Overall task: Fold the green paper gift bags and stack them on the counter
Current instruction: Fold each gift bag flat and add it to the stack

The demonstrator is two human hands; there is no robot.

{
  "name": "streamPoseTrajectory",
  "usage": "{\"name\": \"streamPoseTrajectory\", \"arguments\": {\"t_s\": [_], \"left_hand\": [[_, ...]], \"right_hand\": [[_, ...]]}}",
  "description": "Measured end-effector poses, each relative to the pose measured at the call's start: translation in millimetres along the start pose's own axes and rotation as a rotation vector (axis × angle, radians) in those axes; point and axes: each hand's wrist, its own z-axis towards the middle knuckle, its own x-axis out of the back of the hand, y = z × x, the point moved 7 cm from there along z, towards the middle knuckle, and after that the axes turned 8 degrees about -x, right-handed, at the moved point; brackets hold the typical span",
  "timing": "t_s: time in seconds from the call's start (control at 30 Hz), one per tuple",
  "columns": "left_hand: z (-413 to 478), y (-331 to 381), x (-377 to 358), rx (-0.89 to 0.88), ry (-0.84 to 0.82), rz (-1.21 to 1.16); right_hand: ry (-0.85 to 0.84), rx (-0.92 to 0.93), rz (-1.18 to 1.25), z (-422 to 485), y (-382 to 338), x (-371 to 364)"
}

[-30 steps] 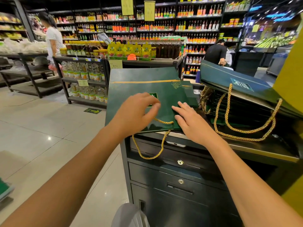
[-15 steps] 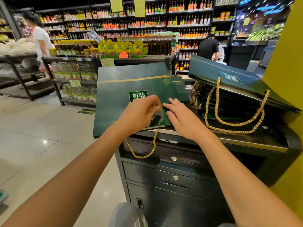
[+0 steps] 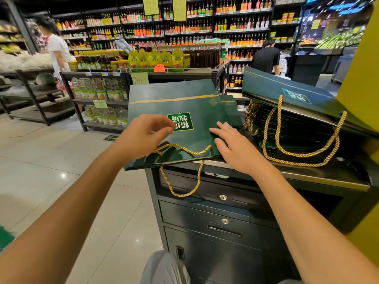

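Observation:
A flat dark green paper gift bag point(image 3: 184, 105) with a gold stripe and a green label lies on the left end of the black counter point(image 3: 320, 177), overhanging its left edge. One gold rope handle point(image 3: 182, 148) lies on the bag, a second one hangs down in front of the drawers. My left hand point(image 3: 143, 136) hovers over the bag's near left part, fingers loosely curled, holding nothing. My right hand point(image 3: 233, 146) lies flat on the bag's near right corner. A stack of folded green bags point(image 3: 287, 95) with gold handles sits on the counter's right.
The counter has locked drawers point(image 3: 223, 197) below. A yellow pillar point(image 3: 361, 78) stands at the right. Beyond are a low shelf of bottles point(image 3: 98, 91), sauce racks, a person in white point(image 3: 59, 50) at the left and a person in black point(image 3: 266, 58) behind the counter.
My left hand let go of the rope handle and lifted off the bag's near edge. The handle now lies across the bag. My right hand stays flat on the corner.

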Motion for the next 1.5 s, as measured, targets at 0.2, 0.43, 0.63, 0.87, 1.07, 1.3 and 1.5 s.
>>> {"name": "streamPoseTrajectory", "arguments": {"t_s": [0.2,0.43,0.63,0.87,1.07,1.3,1.5], "left_hand": [[-27.5,-28.1,13.8,0.002,-0.122,0.174],[-36.4,-30.9,3.4,-0.034,-0.231,0.184],[-31.3,-24.2,-1.1,-0.123,-0.11,0.244],[-32.3,-30.6,-0.9,0.093,0.12,-0.308],[-31.4,-33.7,16.0,0.201,0.297,-0.847],[-35.3,-29.7,10.3,0.184,0.164,-0.777],[-40.2,-46.5,28.7,0.145,0.362,-0.279]], "right_hand": [[0.006,-0.003,0.01,-0.8,-3.0,0.7],[0.001,-0.007,-0.002,-1.5,-3.6,0.8],[0.003,-0.009,0.003,-1.2,-3.0,0.5],[0.006,-0.009,-0.011,-1.2,-2.8,0.4],[0.007,-0.009,-0.007,-1.5,-3.0,0.7],[0.001,-0.013,-0.003,-1.8,-3.2,0.8],[0.023,-0.029,0.03,-3.8,-3.3,3.8]]}}
